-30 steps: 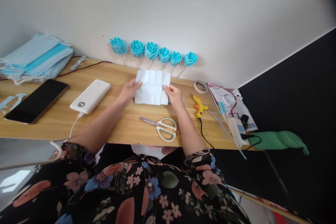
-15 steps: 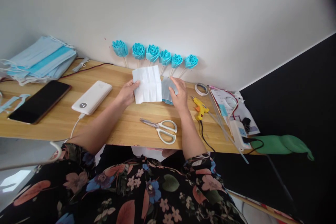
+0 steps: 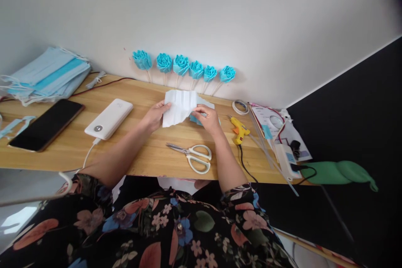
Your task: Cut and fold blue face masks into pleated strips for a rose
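A white creased sheet (image 3: 179,106), thin like a face mask's layer, is held up over the wooden table. My left hand (image 3: 157,116) is closed on its left edge, thumb on top. At the sheet's right edge my right hand (image 3: 206,118) is closed in a pinch, its fingertips together there. Behind and beneath that hand lie pale and blue mask pieces (image 3: 196,119), partly hidden. White-handled scissors (image 3: 193,153) rest in front of the hands, blades pointing left. Several blue rose-like flowers (image 3: 181,65) on thin sticks lean along the wall.
On the left are a stack of blue face masks (image 3: 47,73), a black phone (image 3: 47,124) and a white power bank (image 3: 109,119) with its cable. To the right lie a yellow glue gun (image 3: 240,130), a tape roll (image 3: 240,107), glue sticks and a power strip (image 3: 286,161).
My right hand has shifted from the pale piece to the white sheet's right edge and closed there. The sheet has moved slightly right and down, its lower right part now bent up.
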`<state>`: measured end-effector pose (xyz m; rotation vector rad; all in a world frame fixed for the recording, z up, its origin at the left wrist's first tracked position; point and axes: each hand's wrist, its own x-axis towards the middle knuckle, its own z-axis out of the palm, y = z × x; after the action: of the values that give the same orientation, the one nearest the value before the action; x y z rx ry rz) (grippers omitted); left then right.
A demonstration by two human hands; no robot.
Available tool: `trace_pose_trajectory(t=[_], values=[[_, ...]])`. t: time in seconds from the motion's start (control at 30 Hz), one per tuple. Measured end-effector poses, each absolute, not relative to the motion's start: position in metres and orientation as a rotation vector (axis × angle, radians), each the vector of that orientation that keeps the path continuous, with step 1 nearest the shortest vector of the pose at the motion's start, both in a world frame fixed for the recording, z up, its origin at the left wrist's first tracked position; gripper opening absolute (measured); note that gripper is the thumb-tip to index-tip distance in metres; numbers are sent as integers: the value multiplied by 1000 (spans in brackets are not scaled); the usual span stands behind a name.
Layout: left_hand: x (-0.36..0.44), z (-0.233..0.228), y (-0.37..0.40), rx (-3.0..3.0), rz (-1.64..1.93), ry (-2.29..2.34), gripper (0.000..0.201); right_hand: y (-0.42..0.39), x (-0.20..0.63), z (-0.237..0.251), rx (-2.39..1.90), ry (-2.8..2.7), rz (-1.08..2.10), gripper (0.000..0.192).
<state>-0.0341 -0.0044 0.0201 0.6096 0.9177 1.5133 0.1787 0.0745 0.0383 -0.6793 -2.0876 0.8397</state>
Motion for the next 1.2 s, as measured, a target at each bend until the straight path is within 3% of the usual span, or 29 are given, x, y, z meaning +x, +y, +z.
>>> trace_pose_trajectory(t=[0.37,0.6,0.9,1.03,1.2], values=[[-32,18,-7,737,1387,800,37,78,169,33,-898,-1549,1282,50],[-32,23,-7,875,1445,839,74,82,168,29,-922,-1474,1293,63],[-28,28,-8,959,1600,1143,60,78,169,34,-881,-1519,1505,79],[-25,31,-9,978,1565,1136,58,74,168,41,-787,-1583,1557,74],[-23,31,-10,1016,1502,1094,55,75,167,39,-900,-1537,1393,54]])
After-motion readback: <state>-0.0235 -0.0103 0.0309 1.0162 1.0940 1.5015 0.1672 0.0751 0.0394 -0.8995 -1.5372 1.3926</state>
